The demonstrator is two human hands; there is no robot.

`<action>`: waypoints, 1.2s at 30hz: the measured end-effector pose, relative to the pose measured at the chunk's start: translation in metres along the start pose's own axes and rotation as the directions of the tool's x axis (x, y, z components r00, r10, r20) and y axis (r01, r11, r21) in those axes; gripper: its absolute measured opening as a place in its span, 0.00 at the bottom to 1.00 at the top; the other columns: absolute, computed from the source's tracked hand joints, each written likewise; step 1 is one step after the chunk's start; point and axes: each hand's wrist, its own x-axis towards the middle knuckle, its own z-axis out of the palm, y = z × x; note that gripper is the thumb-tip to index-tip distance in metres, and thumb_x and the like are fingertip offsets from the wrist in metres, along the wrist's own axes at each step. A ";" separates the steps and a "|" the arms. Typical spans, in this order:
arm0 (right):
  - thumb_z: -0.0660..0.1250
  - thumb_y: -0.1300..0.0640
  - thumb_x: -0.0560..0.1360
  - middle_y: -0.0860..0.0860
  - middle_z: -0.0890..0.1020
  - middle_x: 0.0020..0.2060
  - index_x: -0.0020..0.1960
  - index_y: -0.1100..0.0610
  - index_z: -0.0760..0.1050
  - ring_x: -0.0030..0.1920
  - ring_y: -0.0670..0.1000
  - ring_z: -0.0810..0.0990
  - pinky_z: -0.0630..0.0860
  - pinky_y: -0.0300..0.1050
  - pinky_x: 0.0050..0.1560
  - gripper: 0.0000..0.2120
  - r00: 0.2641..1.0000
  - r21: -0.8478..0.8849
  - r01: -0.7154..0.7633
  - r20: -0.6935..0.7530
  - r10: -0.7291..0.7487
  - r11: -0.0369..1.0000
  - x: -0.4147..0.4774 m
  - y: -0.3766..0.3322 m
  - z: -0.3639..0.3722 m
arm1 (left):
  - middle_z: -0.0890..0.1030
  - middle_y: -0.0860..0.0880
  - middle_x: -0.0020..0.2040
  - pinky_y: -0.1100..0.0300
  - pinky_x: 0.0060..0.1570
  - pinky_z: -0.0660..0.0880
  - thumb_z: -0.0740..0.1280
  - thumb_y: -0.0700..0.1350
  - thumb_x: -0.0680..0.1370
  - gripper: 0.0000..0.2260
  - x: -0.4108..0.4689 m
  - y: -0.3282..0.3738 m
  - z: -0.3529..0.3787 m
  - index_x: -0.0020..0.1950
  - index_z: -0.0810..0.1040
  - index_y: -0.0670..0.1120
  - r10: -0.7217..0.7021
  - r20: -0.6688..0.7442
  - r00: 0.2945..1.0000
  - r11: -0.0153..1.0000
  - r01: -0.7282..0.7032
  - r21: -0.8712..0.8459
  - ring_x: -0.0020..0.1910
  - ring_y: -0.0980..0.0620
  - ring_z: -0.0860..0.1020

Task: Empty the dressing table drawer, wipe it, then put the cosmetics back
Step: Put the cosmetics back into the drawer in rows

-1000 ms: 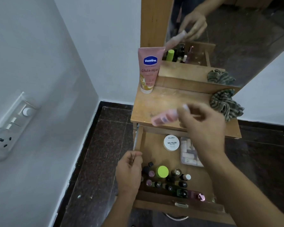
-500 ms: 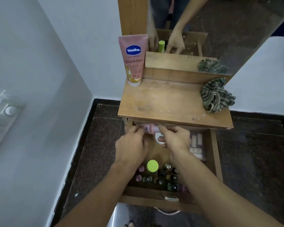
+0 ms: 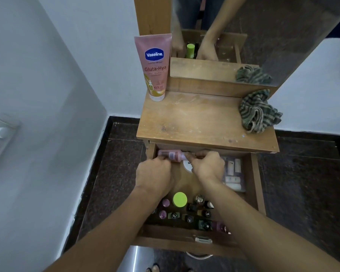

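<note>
The wooden drawer (image 3: 256,185) is pulled out under the dressing table top (image 3: 200,122). A pink bottle (image 3: 170,155) lies on its side at the drawer's back left. My left hand (image 3: 155,176) grips its middle and my right hand (image 3: 206,166) grips its cap end. A white round jar (image 3: 187,166) shows between my hands. A clear case of pale tubes (image 3: 233,176) lies at the drawer's right. Several small nail polish bottles (image 3: 190,214) and a green-capped bottle (image 3: 180,199) stand near the drawer front.
A pink Vaseline tube (image 3: 155,65) stands at the top's back left against the mirror frame. A crumpled striped cloth (image 3: 258,112) lies at the top's back right. A mirror (image 3: 263,32) rises behind. White walls stand left, and dark floor tiles surround the table.
My right hand carried the pink bottle down from above the table top into the drawer's back. My left hand left the drawer's side edge and joined it on the bottle.
</note>
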 end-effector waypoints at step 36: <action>0.71 0.54 0.79 0.49 0.84 0.44 0.49 0.54 0.78 0.46 0.50 0.85 0.83 0.47 0.43 0.04 0.771 0.082 0.637 -0.071 -0.633 0.767 -0.056 -0.134 -0.138 | 0.72 0.44 0.72 0.50 0.66 0.71 0.77 0.57 0.71 0.36 -0.018 -0.011 -0.042 0.74 0.72 0.42 -0.239 -0.666 0.707 0.833 -0.204 -0.515 0.68 0.44 0.73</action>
